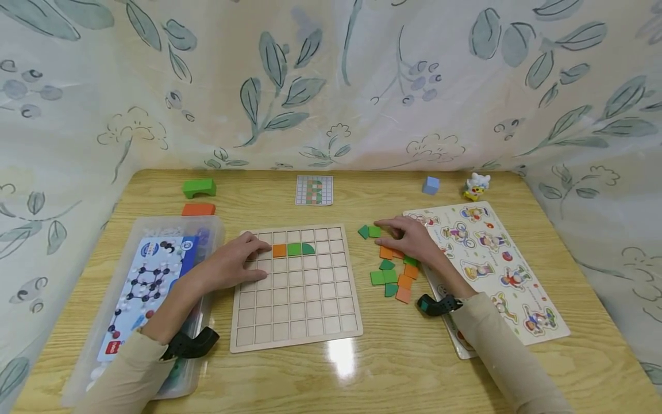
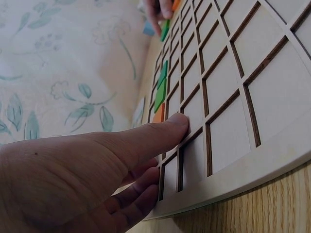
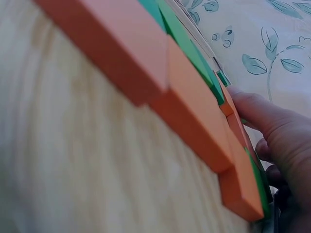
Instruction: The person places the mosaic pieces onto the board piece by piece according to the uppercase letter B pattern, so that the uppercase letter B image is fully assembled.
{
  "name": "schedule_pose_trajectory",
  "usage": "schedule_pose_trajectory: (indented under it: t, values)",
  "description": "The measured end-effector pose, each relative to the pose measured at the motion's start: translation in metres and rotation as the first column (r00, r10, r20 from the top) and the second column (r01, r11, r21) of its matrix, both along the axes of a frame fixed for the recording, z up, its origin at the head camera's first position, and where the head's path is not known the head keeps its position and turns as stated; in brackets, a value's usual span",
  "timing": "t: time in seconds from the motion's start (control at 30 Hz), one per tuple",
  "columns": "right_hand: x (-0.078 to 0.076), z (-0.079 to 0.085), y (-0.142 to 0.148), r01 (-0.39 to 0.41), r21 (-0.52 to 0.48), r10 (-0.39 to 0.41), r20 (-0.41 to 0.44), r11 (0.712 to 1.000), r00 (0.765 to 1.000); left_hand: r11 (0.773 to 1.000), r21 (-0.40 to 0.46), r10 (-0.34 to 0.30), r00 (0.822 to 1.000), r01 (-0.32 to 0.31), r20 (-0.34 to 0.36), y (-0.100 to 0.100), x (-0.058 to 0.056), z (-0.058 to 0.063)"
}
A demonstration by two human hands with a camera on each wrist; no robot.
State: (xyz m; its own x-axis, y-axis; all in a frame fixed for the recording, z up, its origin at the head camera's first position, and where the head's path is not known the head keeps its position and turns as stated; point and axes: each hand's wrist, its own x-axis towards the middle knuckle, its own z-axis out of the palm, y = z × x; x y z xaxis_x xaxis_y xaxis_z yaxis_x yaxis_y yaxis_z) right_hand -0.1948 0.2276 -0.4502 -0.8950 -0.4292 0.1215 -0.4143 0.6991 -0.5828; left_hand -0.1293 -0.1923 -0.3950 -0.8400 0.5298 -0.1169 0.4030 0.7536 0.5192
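A wooden grid board [image 1: 296, 342] lies in the middle of the table. In its second row sit an orange square tile [image 1: 279, 250], a green square tile [image 1: 294, 249] and a green quarter-round tile [image 1: 308, 248]. My left hand [image 1: 230, 263] rests on the board's left side, its thumb on the grid in the left wrist view. My right hand [image 1: 411, 237] is over the loose tiles right of the board, thumb and index finger apart around a loose green square [image 1: 374, 231]. A green triangle tile [image 1: 364, 232] lies beside that square. Loose orange tiles [image 3: 194, 116] lie under the right wrist.
A pattern card [image 1: 314, 190] lies behind the board. At left, a plastic box [image 1: 211, 230] stands near green [image 1: 199, 188] and red [image 1: 199, 209] blocks. A picture puzzle board [image 1: 548, 336] is under the right forearm; a blue cube [image 1: 431, 185] and figurine [image 1: 476, 186] stand behind.
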Motion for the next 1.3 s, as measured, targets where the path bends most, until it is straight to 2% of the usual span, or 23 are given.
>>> schedule_pose_trajectory:
  t: [0.37,0.8,1.3]
  values:
    - [0.0009,0.0005,-0.0017,0.036,-0.018,-0.035,0.047,0.999,0.998,1.000,0.007,0.000,1.000,0.000,-0.003,0.0003,-0.0001,-0.0002]
    - [0.0008,0.0008,-0.0006,0.032,-0.059,-0.028,0.076,0.998,0.997,1.000,-0.001,0.003,1.000,-0.003,-0.001,0.0013,0.0003,0.0007]
    - [0.0010,-0.0001,-0.0010,0.044,-0.076,-0.039,0.076,0.996,0.996,1.000,0.005,-0.006,1.000,0.006,-0.016,0.0008,0.0000,-0.0002]
